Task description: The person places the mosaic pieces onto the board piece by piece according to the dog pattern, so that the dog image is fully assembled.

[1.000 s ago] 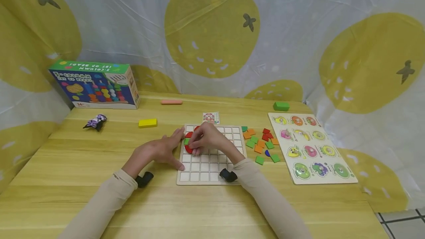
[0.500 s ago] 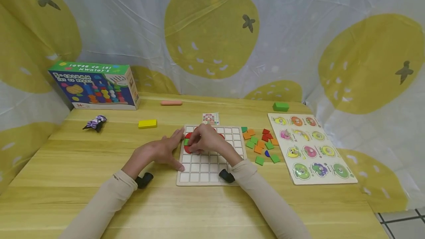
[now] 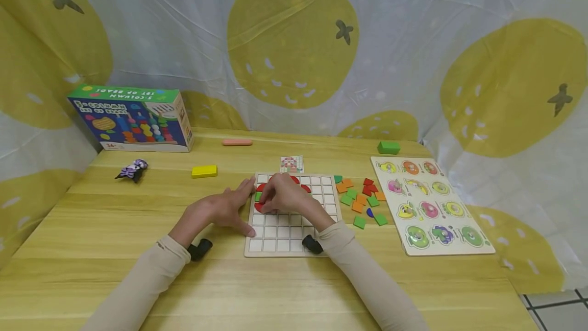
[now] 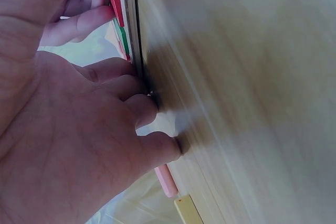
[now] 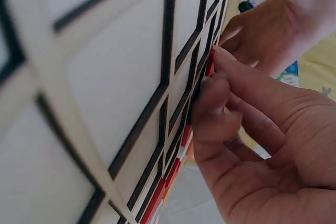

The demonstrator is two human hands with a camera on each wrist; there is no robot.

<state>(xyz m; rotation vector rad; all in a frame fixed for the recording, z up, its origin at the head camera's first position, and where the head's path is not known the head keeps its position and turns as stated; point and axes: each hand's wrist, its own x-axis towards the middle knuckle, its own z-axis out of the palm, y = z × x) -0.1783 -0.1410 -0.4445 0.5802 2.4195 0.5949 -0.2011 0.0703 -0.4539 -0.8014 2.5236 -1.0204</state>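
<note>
A white gridded wooden board (image 3: 282, 245) lies on the table. My left hand (image 3: 222, 208) rests along its left edge, thumb and fingers spread apart. My right hand (image 3: 287, 195) is over the board's upper left, its thumb and fingertips pinching a red curved piece (image 3: 259, 208) at a left-hand cell. In the right wrist view the thumb tip touches that red piece (image 5: 211, 60); the other fingers are curled. A green square (image 3: 258, 196) sits just above it. Further red pieces (image 3: 305, 188) lie in the upper rows, partly hidden by the right hand.
Right of the board lie loose orange, green, red and blue pieces (image 3: 359, 199), then a fruit puzzle board (image 3: 441, 195). Behind stands a small picture card (image 3: 290, 164). A boxed bead set (image 3: 133, 119), a yellow block (image 3: 204, 171) and a green block (image 3: 388, 147) are farther out.
My right hand has shifted slightly left and down over the red piece, uncovering more red pieces to its right. The left hand has stayed at the board's edge.
</note>
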